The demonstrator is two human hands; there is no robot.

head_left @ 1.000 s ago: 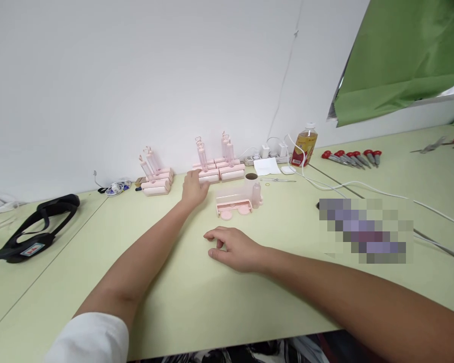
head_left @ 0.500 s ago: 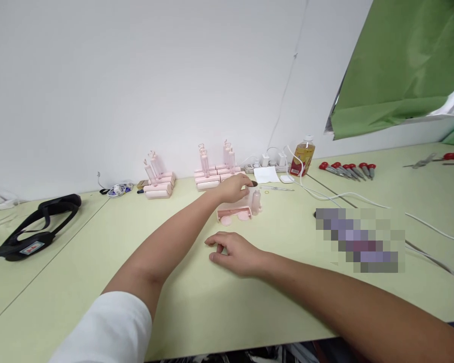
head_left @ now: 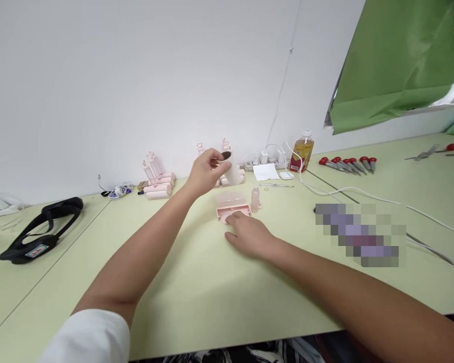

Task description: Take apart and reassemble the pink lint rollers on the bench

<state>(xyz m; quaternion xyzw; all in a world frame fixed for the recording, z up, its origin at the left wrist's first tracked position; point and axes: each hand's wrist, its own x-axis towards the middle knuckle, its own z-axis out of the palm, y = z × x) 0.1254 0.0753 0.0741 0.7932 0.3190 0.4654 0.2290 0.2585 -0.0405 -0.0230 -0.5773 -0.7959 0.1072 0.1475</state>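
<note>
My left hand [head_left: 203, 173] is raised above the table and closed round a white roll with a dark hollow core [head_left: 230, 169], tilted on its side. My right hand [head_left: 247, 233] lies flat on the table, its fingertips reaching the pink tray-like case [head_left: 231, 206], which has a clear lid and two round pink pads at its front. A small pink bottle [head_left: 254, 198] stands just right of that case. Behind, along the wall, pink rollers are stacked in piles [head_left: 158, 184] with handles sticking up.
A black headset [head_left: 40, 229] lies at the far left. A power strip with plugs [head_left: 267, 159], an amber bottle [head_left: 301, 150], a white card [head_left: 265, 172], red-handled screwdrivers [head_left: 348, 164] and white cables [head_left: 363, 194] fill the right. Green cloth [head_left: 397, 55] hangs top right.
My left hand went from the pink piles to the white roll beside the case and lifted it up and left. My right hand slid forward to the pink case.
</note>
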